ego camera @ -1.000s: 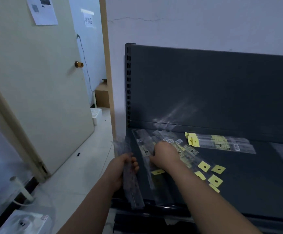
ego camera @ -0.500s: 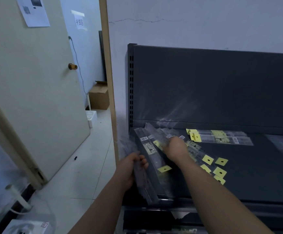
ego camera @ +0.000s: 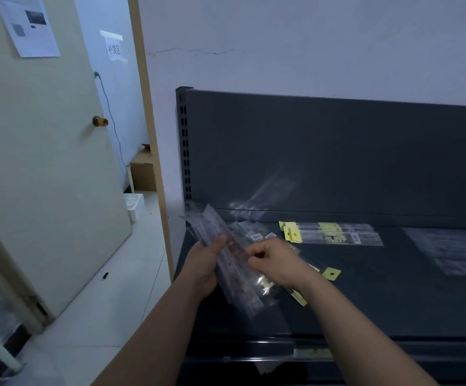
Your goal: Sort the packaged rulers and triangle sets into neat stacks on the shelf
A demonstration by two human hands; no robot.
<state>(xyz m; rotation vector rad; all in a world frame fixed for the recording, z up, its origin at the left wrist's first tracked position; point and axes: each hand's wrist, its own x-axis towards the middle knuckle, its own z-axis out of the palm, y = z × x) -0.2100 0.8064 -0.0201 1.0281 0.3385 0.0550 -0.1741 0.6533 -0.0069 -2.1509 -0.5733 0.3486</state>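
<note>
Head view: bundle of packaged rulers (ego camera: 236, 277) in clear sleeves, held in the air over the left front part of the shelf (ego camera: 393, 307), long axis slanting from the shelf's back-left corner toward its front. Left hand (ego camera: 202, 267) grips the bundle from the left, thumb on top, fingers wrapped underneath. Right hand (ego camera: 279, 263) has its fingers curled onto the bundle's right edge, pinching it mid-length. Loose ruler packs (ego camera: 257, 235) lie flat on the shelf under and behind the hands, partly hidden; count unclear. Their yellow hang tabs (ego camera: 331, 273) poke out just right of the right wrist, on the shelf surface. Neat ruler stack (ego camera: 337, 234) with yellow tabs sits along the shelf's back edge, centre, lying parallel to the back panel (ego camera: 337, 151). Clear flat packages (ego camera: 454, 246), contents too faint to tell, lie at the shelf's right end. Beyond the shelf's left side: open door (ego camera: 45, 162) with knob (ego camera: 100, 121) and taped paper sheet (ego camera: 28, 26), cardboard box (ego camera: 142, 171) on the floor past it, small wall sign (ego camera: 114, 48) above.
</note>
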